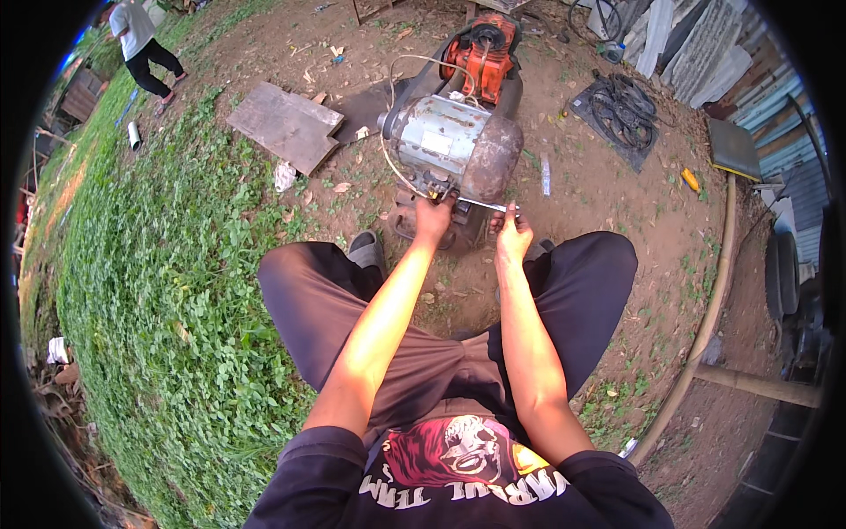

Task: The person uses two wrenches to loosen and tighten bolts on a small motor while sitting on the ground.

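A weathered grey electric motor (438, 137) with a rusty end cover stands in front of me, beside an orange-red compressor pump (483, 66). My right hand (512, 236) pinches the right end of a slim silvery tool, apparently a wrench (483, 204), held nearly level along the motor's near side. At the tool's other end, my left hand (433, 220) is closed by a small dark fitting (435, 188) low on the motor. What its fingers grip is hidden. A pale hose (393, 163) loops from the pump down to this fitting.
A worn board (286, 128) lies left of the motor, near green ground plants (194, 291). To the right are coiled black hoses (621, 110), a yellow item (690, 180) and a bamboo pole (716, 309). Another person (145, 48) stands at the far left.
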Demonstrator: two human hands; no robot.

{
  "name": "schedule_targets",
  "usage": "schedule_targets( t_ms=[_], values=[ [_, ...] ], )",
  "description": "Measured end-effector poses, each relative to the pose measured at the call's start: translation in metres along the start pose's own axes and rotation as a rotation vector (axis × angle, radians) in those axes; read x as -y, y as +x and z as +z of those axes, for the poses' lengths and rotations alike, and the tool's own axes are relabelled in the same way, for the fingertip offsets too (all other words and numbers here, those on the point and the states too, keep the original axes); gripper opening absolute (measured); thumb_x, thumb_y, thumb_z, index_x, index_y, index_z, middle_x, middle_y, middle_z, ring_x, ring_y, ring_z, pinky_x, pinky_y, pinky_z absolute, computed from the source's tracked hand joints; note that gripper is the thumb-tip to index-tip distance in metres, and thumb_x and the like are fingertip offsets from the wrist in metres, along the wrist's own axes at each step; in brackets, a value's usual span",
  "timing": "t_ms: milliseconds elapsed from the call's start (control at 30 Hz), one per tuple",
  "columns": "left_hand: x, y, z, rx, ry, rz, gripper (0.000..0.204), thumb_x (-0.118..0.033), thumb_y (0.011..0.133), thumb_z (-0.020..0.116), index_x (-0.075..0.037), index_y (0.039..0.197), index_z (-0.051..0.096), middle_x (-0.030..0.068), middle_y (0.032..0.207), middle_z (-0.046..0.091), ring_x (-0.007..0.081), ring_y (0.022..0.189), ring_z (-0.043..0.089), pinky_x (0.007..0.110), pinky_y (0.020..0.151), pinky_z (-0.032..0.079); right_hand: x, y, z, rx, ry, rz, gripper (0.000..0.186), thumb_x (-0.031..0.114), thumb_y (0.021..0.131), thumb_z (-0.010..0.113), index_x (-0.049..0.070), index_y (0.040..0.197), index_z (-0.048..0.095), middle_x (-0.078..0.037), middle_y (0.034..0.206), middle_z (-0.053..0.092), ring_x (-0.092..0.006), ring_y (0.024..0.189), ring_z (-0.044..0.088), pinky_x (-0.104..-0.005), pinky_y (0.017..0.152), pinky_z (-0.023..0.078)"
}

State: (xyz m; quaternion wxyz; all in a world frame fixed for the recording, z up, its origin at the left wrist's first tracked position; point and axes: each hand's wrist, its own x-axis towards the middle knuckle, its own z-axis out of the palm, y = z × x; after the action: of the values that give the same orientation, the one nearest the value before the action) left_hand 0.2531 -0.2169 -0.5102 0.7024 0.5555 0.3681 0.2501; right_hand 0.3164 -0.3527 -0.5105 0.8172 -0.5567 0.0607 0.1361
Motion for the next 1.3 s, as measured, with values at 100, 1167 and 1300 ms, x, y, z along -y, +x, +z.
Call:
schedule_targets(
  t_ms=[100,1167,1300],
  values=[
    [-0.001,0.002,0.0,0.005,0.008,0.001,0.012,-0.009,0.082,0.068,0.003,0.082,0.064,0.0024,0.069,0.062,0.0085,0.054,0.052,0.028,0.048,0.04,-0.003,-0.005,0.001,-0.026,0.012,-0.029,0.027,0.029,0.093,0.059,0.002,0.09,0.06,-0.005,0.071,0.063,-0.0101,0.056,0.056,-0.0245,0.051,0.046],
    [0.013,0.006,-0.03,0.02,-0.269,-0.095,0.012,-0.009,0.084,0.065,0.001,0.079,0.064,0.0037,0.065,0.061,0.0113,0.053,0.055,0.025,0.05,0.044,0.02,-0.05,0.003,0.355,-0.108,0.21,0.016,0.014,0.095,0.052,-0.001,0.101,0.051,-0.012,0.082,0.065,-0.0162,0.066,0.064,-0.0283,0.057,0.052],
    [0.006,0.014,-0.035,0.12,-0.108,-0.074,0.004,-0.004,0.082,0.066,0.0,0.084,0.065,0.0036,0.073,0.063,0.0109,0.061,0.057,0.024,0.053,0.045,0.025,-0.071,0.009,0.64,-0.359,0.407,0.026,0.009,0.09,0.06,-0.005,0.106,0.046,-0.019,0.094,0.066,-0.0229,0.08,0.068,-0.0301,0.066,0.056]
  ],
)
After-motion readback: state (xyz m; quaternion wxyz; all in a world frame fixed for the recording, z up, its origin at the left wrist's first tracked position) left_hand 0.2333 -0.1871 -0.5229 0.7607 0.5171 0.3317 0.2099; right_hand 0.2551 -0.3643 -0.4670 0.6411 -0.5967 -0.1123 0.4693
